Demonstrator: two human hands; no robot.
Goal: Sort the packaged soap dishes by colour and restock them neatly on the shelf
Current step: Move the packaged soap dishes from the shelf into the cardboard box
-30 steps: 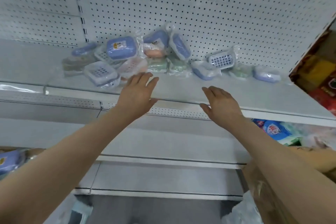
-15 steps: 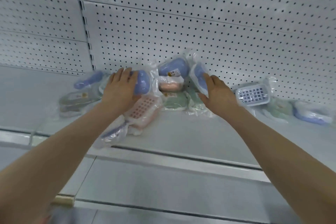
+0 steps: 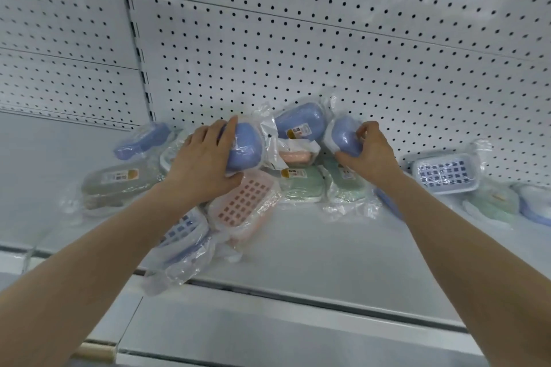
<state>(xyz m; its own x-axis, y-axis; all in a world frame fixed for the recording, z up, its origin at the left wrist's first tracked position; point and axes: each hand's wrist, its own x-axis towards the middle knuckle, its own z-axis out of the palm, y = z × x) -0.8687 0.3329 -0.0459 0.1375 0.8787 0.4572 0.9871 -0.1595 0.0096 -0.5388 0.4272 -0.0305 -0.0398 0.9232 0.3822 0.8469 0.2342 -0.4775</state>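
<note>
Shelf [image 3: 313,250]: plain pale grey-white
Back panel [image 3: 298,48]: white, regular grid of small black holes
Soap dish in left hand [image 3: 205,164]: solid periwinkle blue [image 3: 243,147], clear wrap
Soap dish in right hand [image 3: 371,155]: same blue [image 3: 343,137]
Blue dish at back [image 3: 301,125]: white label with orange patch
Pink dish [image 3: 244,202]: white top, grid of square pink openings
Two green dishes [image 3: 302,186]: pale mint
Far-right dish [image 3: 444,173]: white grid over blue
Far-left lower dish [image 3: 119,182]: greyish green; above it another blue one [image 3: 143,140]
</note>
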